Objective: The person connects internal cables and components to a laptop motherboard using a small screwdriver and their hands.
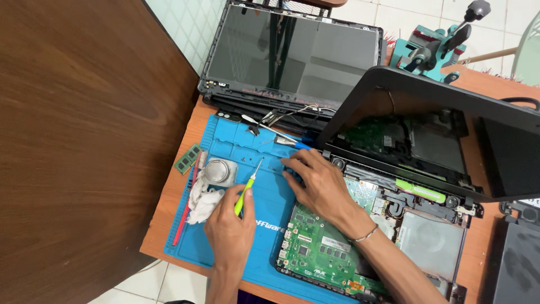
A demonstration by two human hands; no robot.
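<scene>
Brown wood of a large panel [79, 129] fills the left of the frame; right of it a detached laptop screen [292, 53] leans at top centre, and an opened laptop chassis [416, 169] with its green motherboard [323, 245] exposed occupies the lower right. A blue repair mat [236, 146] lies at centre. The right hand [320, 183] rests open, fingertips spread flat on the mat's tray area beside the chassis, holding nothing. The left hand [228, 228] is closed around a green-handled screwdriver [247, 188], tip pointing up-frame near a round metal tin [218, 170] and a crumpled white cloth [202, 200]. Judged risks: the tip could slip onto the board, or small screws could scatter off the mat.
</scene>
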